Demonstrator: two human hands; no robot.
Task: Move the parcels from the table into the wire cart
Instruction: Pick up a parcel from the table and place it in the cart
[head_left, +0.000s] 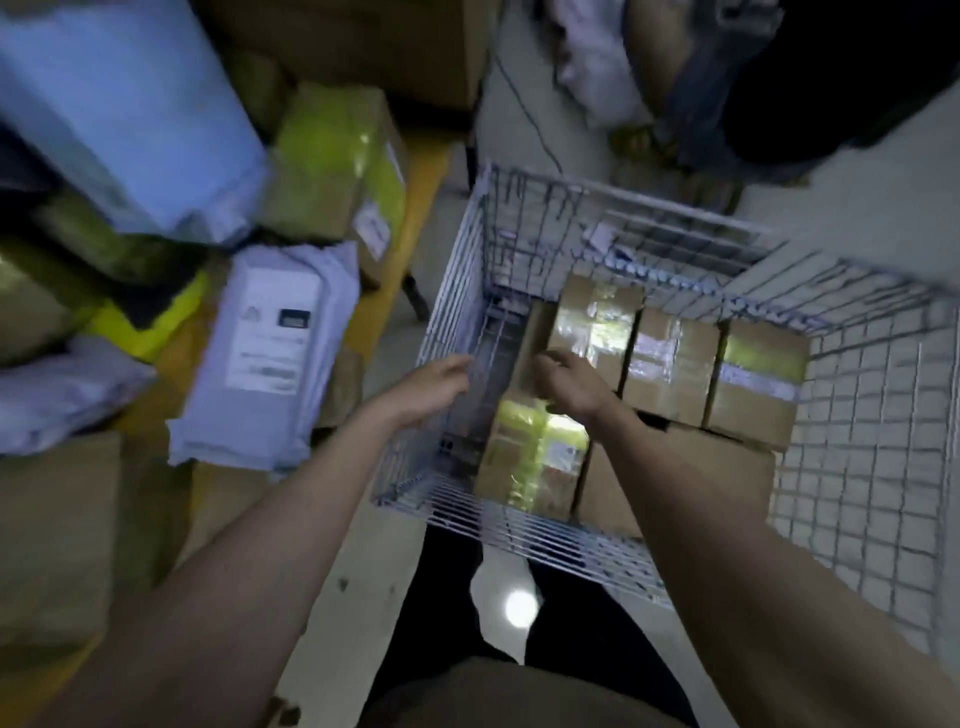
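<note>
Reaching from the bottom of the frame, both bare forearms stretch toward the white wire cart (852, 431) that fills the centre and right of the head view. The left hand (434, 387) hovers at the cart's left wall with fingers loosely extended, gripping nothing. The right hand (574, 384) lies inside the cart, fingers relaxed and stretched over the tall brown cardboard box with clear tape (592, 325); blur hides whether they touch it. That box heads a row of three similar taped boxes, their long axes running from the frame's top toward its bottom. Below them sits a brown box wrapped in yellow tape (530, 462), long axis also running up and down the frame, beside a plain brown box (727, 467).

At left, the yellow table (395, 291) holds the remaining parcels: a grey plastic mailer with a white label (270, 358), lying lengthwise up the frame, a large blue bag (119, 114) in the upper left, and a yellow-taped carton (332, 166).
</note>
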